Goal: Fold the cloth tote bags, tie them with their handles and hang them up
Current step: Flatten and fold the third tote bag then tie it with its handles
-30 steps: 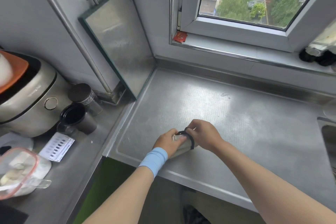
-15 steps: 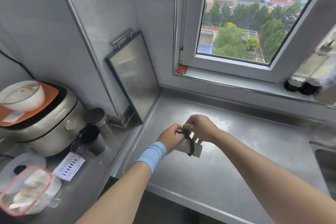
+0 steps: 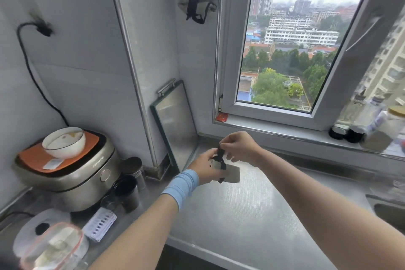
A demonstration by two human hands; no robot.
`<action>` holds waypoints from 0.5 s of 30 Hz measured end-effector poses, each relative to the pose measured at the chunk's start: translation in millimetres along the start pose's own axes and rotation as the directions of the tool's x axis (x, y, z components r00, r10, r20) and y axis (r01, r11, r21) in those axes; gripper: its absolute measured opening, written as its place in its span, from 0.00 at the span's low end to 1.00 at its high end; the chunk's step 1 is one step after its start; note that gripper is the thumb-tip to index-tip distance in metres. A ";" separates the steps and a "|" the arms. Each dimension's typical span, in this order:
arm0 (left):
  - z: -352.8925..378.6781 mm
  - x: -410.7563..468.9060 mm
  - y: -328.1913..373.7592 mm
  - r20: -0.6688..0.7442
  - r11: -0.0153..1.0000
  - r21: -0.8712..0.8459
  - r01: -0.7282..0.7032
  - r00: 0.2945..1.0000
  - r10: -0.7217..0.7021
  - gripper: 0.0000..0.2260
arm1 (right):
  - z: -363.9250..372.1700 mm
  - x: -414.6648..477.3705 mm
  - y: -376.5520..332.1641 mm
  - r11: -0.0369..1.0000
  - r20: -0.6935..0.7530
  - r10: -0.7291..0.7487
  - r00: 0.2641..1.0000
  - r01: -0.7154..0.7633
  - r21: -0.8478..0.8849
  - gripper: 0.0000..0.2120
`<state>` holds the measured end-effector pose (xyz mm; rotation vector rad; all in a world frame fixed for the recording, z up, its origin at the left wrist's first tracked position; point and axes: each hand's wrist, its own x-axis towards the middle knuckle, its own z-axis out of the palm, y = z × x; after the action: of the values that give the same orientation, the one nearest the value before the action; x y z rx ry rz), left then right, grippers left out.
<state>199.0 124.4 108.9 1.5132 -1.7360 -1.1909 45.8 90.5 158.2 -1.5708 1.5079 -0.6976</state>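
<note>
A small folded beige tote bag (image 3: pixel 231 175), bound with its black handle (image 3: pixel 220 158), is held in the air above the steel counter (image 3: pixel 241 208). My left hand (image 3: pixel 205 165), with a blue wristband, grips the bundle from the left. My right hand (image 3: pixel 237 146) pinches the black handle's end just above the bundle. A second folded tote bag (image 3: pixel 197 3), tied with black handles, hangs high on the wall left of the window.
A steel tray (image 3: pixel 175 125) leans in the corner. A rice cooker (image 3: pixel 65 169) with a bowl on top, dark cups (image 3: pixel 128 190) and a lidded container (image 3: pixel 54 247) crowd the left. Bottles (image 3: pixel 361 123) line the windowsill. A sink edge (image 3: pixel 388 206) lies at the right.
Both hands lifted the tied bundle off the counter and up. The view tilted upward, bringing the hanging bag on the wall into sight.
</note>
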 end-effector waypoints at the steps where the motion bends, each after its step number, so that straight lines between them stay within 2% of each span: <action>1: -4.3 -1.5 2.9 -0.044 0.996 -0.084 -0.012 0.999 0.009 0.18 | 2.5 -3.0 -7.1 0.999 -0.020 -0.001 1.000 0.002 0.047 0.06; 4: -15.7 -4.3 9.4 -0.205 0.966 -0.251 -0.062 0.979 0.010 0.10 | 6.8 -8.9 -29.6 0.990 -0.093 -0.025 0.995 0.038 0.138 0.07; 8: -36.6 -11.5 17.4 -0.300 0.926 -0.325 -0.194 0.949 0.093 0.07 | -5.7 -2.9 -52.8 0.988 -0.300 -0.086 0.950 0.119 0.097 0.06; 12: -56.3 -11.3 36.5 -0.227 0.925 -0.278 -0.258 0.954 0.197 0.09 | -5.6 -0.9 -81.6 0.977 -0.243 -0.125 0.962 0.163 0.140 0.06; 15: -74.5 -1.2 60.8 -0.232 0.933 -0.255 -0.255 0.953 0.197 0.11 | -7.7 4.8 -106.8 0.966 -0.251 -0.147 0.957 0.194 0.172 0.07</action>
<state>232.9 104.4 196.6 1.1834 -1.4868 -1.0714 95.4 77.5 252.4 -1.5206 1.4313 -1.1324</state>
